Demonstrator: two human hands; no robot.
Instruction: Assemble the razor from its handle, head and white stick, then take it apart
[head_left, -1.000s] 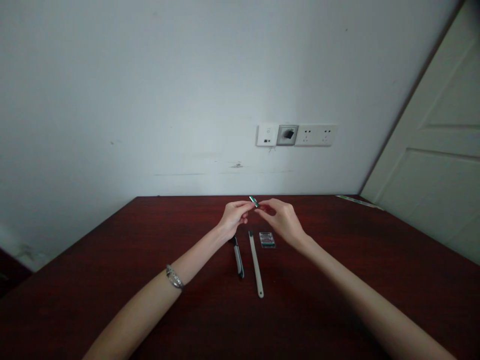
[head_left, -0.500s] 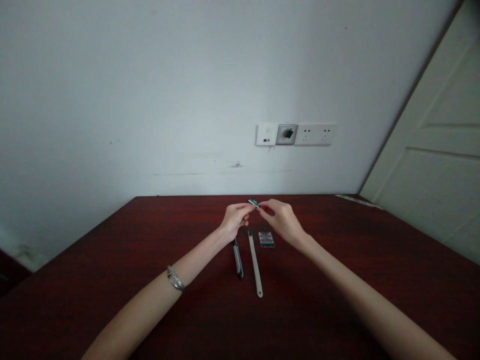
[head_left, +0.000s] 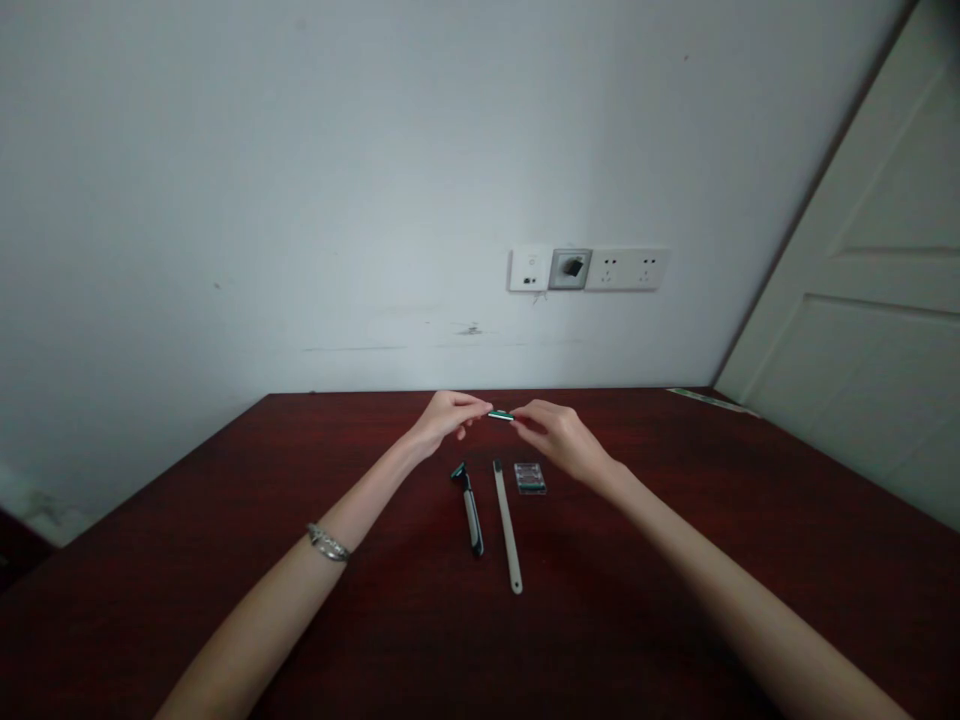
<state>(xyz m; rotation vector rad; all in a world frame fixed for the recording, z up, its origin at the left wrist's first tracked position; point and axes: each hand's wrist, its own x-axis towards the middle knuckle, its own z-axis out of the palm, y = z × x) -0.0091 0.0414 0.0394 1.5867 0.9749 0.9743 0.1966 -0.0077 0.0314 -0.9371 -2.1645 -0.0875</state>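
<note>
Between my two hands, above the far part of the table, is a small green and silver razor cartridge (head_left: 501, 415). My left hand (head_left: 444, 418) pinches its left end with thumb and forefinger. At the right end, the fingertips of my right hand (head_left: 559, 432) close on it too. Below my left hand lies a razor (head_left: 471, 510) with a grey and black handle, its head pointing away from me. A toothbrush (head_left: 507, 530) with a pale handle and dark bristles rests beside it. A clear plastic cartridge case (head_left: 530, 479) with something green inside lies nearest my right hand.
The dark red wooden table (head_left: 300, 480) meets a white wall at its far edge. Wall sockets (head_left: 589, 270) sit above it. A thin pale strip (head_left: 712, 401) lies at the back right, near a white door (head_left: 862, 270).
My left hand has shifted left and turned, uncovering the razor's head. The cartridge has swung from slanted to nearly level, its silver side now facing me. My right hand has barely moved.
</note>
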